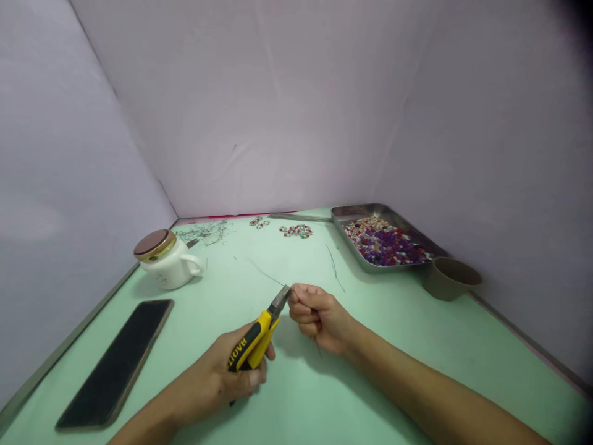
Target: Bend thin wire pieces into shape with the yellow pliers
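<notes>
My left hand (231, 368) is wrapped round the yellow and black handles of a pair of pliers (263, 330). The metal jaws point up and to the right, meeting a thin wire (269, 276) at the fingertips of my right hand (319, 315). That hand is closed in a pinch on the wire. One stretch of wire runs out to the upper left from the jaws, and a short end sticks out below my right hand. Whatever else lies between the right fingertips is hidden.
A steel tray (365, 262) of mixed beads stands at the right, beside a brown cup (451, 281). Beaded rings (296, 231) and wire scraps (208, 232) lie at the back. Loose wires (333, 266) are near the tray. To the left are a lidded mug (169, 266) and a phone (115, 364).
</notes>
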Action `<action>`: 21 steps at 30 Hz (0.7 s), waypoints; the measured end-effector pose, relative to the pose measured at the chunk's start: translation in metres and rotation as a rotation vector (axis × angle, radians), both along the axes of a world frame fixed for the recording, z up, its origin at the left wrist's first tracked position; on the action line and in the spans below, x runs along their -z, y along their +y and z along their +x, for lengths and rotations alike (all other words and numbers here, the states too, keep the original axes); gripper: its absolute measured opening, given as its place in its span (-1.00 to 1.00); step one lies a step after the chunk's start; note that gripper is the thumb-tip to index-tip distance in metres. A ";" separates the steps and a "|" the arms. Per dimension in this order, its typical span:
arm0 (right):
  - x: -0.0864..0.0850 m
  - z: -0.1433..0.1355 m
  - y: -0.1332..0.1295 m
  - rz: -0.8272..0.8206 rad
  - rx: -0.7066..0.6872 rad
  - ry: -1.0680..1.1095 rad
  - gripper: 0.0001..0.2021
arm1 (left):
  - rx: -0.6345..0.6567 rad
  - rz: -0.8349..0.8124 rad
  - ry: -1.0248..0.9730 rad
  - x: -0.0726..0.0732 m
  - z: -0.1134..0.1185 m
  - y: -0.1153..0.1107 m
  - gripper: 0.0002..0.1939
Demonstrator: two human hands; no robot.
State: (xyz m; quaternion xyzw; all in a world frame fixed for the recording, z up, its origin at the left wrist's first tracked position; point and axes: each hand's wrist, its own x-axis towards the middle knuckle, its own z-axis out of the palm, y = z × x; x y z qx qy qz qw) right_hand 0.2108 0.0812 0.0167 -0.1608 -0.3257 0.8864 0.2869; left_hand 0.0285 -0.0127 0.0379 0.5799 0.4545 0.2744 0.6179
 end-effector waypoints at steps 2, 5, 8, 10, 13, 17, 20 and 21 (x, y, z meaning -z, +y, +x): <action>-0.002 0.000 -0.001 -0.051 -0.012 0.008 -0.74 | 0.007 -0.005 0.005 -0.003 0.001 0.000 -0.71; -0.003 -0.001 -0.002 -0.112 -0.026 0.008 -0.72 | -0.008 -0.011 0.026 -0.008 0.003 -0.001 -0.75; -0.002 -0.001 -0.002 -0.150 -0.037 0.028 -0.72 | -0.025 -0.003 0.048 -0.010 0.005 0.000 -0.79; -0.002 -0.002 -0.003 -0.152 -0.032 0.041 -0.72 | -0.029 -0.019 0.059 -0.012 0.006 0.000 -0.78; -0.001 -0.002 -0.003 -0.140 -0.008 0.044 -0.73 | -0.025 -0.038 0.069 -0.013 0.006 0.000 -0.77; 0.001 -0.003 -0.005 -0.127 0.018 0.034 -0.74 | -0.048 0.026 0.132 -0.010 0.008 -0.002 -0.85; 0.002 -0.004 -0.005 -0.110 0.035 0.020 -0.74 | -0.092 0.092 0.273 -0.010 0.010 -0.004 -0.90; 0.002 -0.004 -0.005 -0.096 0.048 0.008 -0.75 | -0.101 0.105 0.316 -0.011 0.011 -0.004 -0.91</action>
